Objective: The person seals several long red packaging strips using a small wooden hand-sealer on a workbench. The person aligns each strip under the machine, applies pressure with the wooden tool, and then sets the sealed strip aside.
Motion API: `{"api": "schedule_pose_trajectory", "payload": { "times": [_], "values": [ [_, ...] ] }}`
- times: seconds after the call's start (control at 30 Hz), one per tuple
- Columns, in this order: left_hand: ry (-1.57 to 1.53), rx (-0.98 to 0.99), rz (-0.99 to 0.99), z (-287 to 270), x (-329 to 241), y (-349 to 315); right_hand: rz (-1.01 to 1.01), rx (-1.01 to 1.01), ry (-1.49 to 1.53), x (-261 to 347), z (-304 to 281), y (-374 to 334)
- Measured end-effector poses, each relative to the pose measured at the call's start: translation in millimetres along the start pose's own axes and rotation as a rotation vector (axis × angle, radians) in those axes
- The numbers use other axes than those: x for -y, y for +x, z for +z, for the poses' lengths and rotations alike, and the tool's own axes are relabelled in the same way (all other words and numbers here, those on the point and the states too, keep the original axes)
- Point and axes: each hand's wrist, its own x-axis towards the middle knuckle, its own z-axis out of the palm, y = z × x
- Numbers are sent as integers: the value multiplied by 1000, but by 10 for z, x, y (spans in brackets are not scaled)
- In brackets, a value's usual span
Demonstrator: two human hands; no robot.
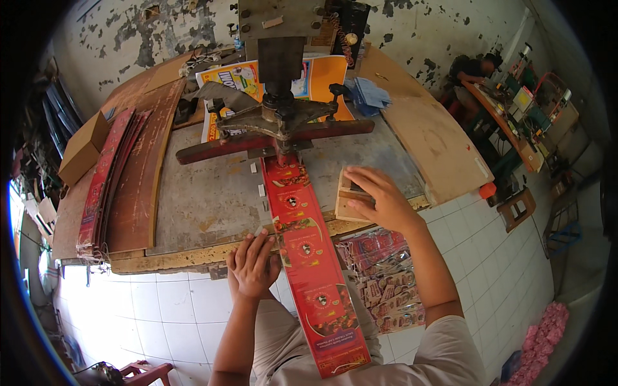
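A long red printed strip [306, 257] with repeated food pictures runs from under the press across the table's front edge and down over my lap. Just left of the strip, my left hand [254, 265] lies on the table edge with its fingers stretched forward; nothing shows in its grip. My right hand [380, 196] grips a small wooden block [351, 211] with a framed, box-like top, right of the strip on the metal tabletop. Above the strip's far end stands the press's crossbar [322, 132]; the strip's end beneath it is hidden.
More red strips [106, 186] are stacked at the left beside a cardboard box [84, 148]. Blue sheets [368, 95] and colourful printed sheets lie behind the press. Below the table's right front are bundled printed pieces [386, 283]. Another person [473, 69] sits at a far-right bench.
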Motion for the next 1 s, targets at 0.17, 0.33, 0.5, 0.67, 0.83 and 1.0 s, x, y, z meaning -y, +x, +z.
{"api": "schedule_pose_trajectory", "payload": {
  "times": [0.17,0.33,0.5,0.67,0.83,1.0],
  "values": [
    [14,0,2,-10,-5,6,41,53,42,2,-7,-3],
    [8,3,0,-15,-6,7,54,65,52,30,-25,5],
    [6,4,3,-12,3,2,33,55,35,18,-17,-1],
    [5,8,1,-17,1,3,27,57,13,12,-11,-4],
    [2,0,1,-3,-4,6,-2,-24,-4,31,7,-42],
    [5,18,2,-18,-1,7,-11,-118,-37,200,68,-343]
  ]
}}
